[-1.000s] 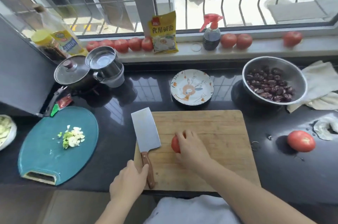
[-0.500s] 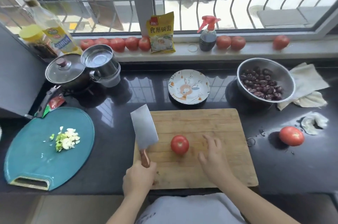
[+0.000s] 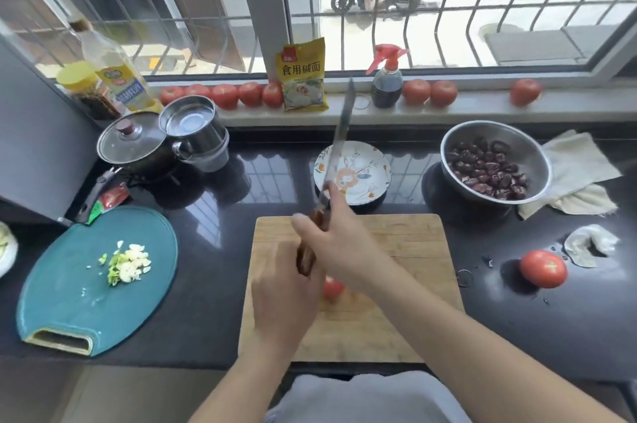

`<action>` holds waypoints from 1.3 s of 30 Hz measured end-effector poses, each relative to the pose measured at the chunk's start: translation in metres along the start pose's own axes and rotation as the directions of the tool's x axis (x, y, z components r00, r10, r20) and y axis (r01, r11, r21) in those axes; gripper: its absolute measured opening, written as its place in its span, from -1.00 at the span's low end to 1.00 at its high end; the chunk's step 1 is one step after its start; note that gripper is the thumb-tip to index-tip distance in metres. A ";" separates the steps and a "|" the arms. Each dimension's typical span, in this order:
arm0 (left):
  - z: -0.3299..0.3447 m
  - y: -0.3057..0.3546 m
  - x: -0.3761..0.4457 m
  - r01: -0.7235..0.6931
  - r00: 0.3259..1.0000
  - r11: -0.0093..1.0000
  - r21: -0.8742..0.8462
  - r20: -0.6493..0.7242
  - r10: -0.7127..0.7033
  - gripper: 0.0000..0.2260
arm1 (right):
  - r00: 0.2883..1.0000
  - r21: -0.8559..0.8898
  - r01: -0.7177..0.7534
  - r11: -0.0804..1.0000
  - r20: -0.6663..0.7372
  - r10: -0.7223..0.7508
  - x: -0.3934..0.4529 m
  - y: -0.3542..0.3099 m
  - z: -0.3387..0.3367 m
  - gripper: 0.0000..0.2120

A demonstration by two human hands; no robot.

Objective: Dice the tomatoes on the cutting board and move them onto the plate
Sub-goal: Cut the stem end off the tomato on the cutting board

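A wooden cutting board (image 3: 413,250) lies at the counter's front edge. One whole red tomato (image 3: 333,288) sits on it, mostly hidden behind my hands. The cleaver (image 3: 339,143) is raised above the board, its blade edge-on and pointing away toward the window. My right hand (image 3: 341,236) wraps the upper part of the brown handle. My left hand (image 3: 282,305) is closed around the handle's lower end. The patterned plate (image 3: 374,160) stands just behind the board, with nothing on it.
Another tomato (image 3: 543,269) rests on the counter at the right, near a steel bowl (image 3: 539,150) of dark dried fruit and a cloth. At the left is a teal board (image 3: 69,302) with chopped greens, behind it a lidded pot (image 3: 131,143) and steel cup (image 3: 194,126). More tomatoes line the sill.
My left hand lifted the cleaver off the board and turned it upright. My right hand left the tomato and took hold of the handle too.
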State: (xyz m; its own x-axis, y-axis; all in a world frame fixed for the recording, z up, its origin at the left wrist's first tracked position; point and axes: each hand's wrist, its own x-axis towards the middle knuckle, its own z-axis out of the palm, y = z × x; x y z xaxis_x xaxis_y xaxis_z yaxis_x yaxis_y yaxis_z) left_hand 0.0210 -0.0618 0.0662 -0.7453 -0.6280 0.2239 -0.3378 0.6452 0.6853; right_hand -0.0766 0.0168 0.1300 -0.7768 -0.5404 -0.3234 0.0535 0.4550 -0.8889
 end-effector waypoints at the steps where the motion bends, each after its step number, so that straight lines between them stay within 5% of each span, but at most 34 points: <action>1: 0.008 0.007 0.005 -0.118 0.992 0.992 0.050 -0.032 0.120 -0.81 | 0.996 0.033 -0.018 0.999 -0.086 0.020 0.004 -0.005 -0.007 -0.46; 4: 0.031 0.021 0.017 -0.330 0.939 0.928 0.171 -0.039 0.341 -0.75 | 0.954 0.397 -0.111 0.911 -0.214 0.209 0.017 -0.001 -0.030 -0.63; 6: 0.042 0.021 0.010 -0.456 0.890 0.879 0.143 0.073 0.450 -0.71 | 0.885 0.626 -0.174 0.760 -0.238 0.399 0.027 0.023 -0.047 -0.81; 8: 0.044 0.009 -0.003 -0.452 0.875 0.892 0.033 0.209 0.436 -0.74 | 0.816 0.681 -0.229 0.695 -0.255 0.519 0.028 0.059 -0.067 -0.74; 11: 0.035 -0.026 -0.010 0.086 0.935 0.995 -0.045 0.349 -0.065 -0.83 | 0.744 0.371 -0.389 0.843 -0.413 0.525 0.015 0.107 -0.089 -0.77; 14: 0.036 -0.065 -0.007 0.553 0.720 0.833 0.008 0.499 -0.483 -0.96 | 0.817 -0.121 -0.464 0.877 -0.441 0.372 -0.028 0.141 -0.102 -0.89; 18: 0.066 -0.068 -0.001 0.790 0.516 0.609 -0.069 0.611 -0.601 -0.75 | 0.850 -0.368 -0.494 0.788 -0.393 0.350 -0.050 0.171 -0.088 -0.78; 25: 0.105 -0.054 -0.013 0.913 0.392 0.359 -0.194 0.663 -0.637 -0.77 | 0.943 -0.531 -0.308 0.789 -0.279 0.180 -0.053 0.148 -0.055 -0.77; 33: 0.113 -0.050 -0.034 0.918 0.375 0.361 -0.167 0.666 -0.644 -0.72 | 0.979 -0.709 -0.176 0.683 -0.050 0.200 -0.065 0.147 -0.030 -0.82; 39: 0.114 -0.052 -0.040 0.909 0.404 0.364 -0.204 0.648 -0.645 -0.71 | 0.982 -0.768 -0.127 0.627 -0.008 0.189 -0.072 0.139 -0.027 -0.87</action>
State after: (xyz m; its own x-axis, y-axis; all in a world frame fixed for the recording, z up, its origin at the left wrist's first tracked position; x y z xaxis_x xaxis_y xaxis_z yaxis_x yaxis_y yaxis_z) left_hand 0.0023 -0.0206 -0.0576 -0.4559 -0.3884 -0.8008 -0.6827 -0.4247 0.5947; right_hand -0.0302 0.1383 0.0385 -0.7579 -0.4389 -0.4827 -0.3499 0.8979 -0.2671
